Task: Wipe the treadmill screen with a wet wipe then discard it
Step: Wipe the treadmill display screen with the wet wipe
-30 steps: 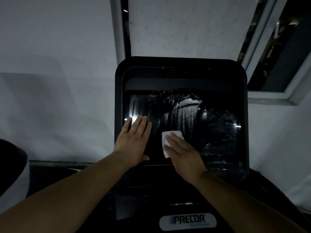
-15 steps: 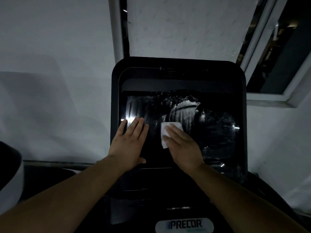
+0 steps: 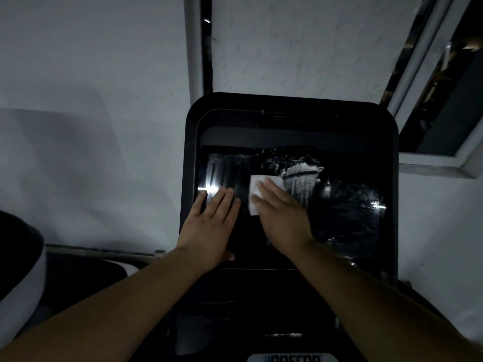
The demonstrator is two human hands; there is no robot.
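Wet wipe (image 3: 264, 190), a folded white square, lies flat on the dark treadmill screen (image 3: 347, 205), left of its middle, pinned under my right hand (image 3: 283, 218). My fingers (image 3: 271, 192) there are stretched out straight and close together, pressing on the wipe rather than gripping it; its far and left edges stick out past them. Just right of the wipe the glass shows pale streaky smears. My left hand (image 3: 211, 226) rests palm-down beside it on the screen's left part, fingers extended and slightly spread, holding nothing. A white wall (image 3: 91, 100) stands behind the console, with a window frame (image 3: 431, 158) at far right.
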